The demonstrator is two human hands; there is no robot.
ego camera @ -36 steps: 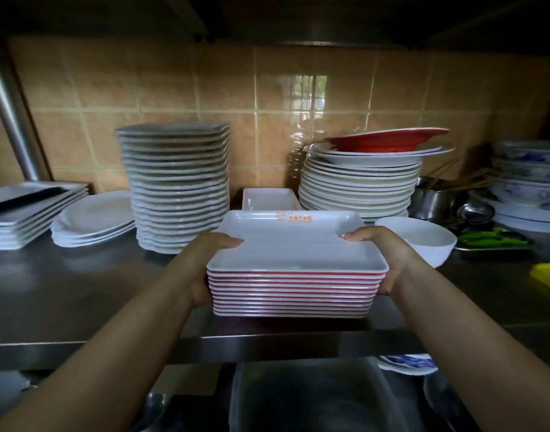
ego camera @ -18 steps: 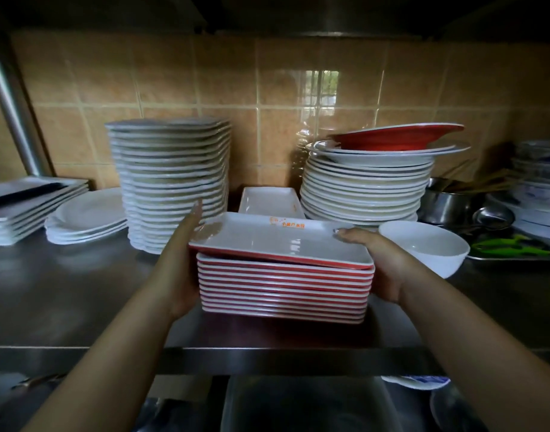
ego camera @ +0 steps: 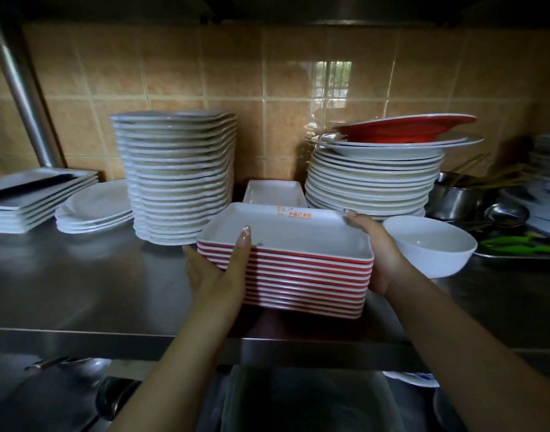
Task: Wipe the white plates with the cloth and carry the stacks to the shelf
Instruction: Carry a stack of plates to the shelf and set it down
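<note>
A stack of rectangular plates, white on top with red undersides, sits on the steel shelf near its front edge. My left hand clasps the stack's front left corner, with the thumb lying up the side and its tip on the top plate's rim. At the right end, my right hand holds the stack, fingers curled over the far right corner. No cloth is in view.
A tall stack of white plates stands behind on the left, with a small white dish beside it. Round plates topped by a red plate stand behind on the right. A white bowl sits just beyond my right hand. Flat plates lie far left.
The stack has come down onto the shelf and slid a little inward. The skewed top plate now lies square on the pile. My left thumb has moved onto the rim.
</note>
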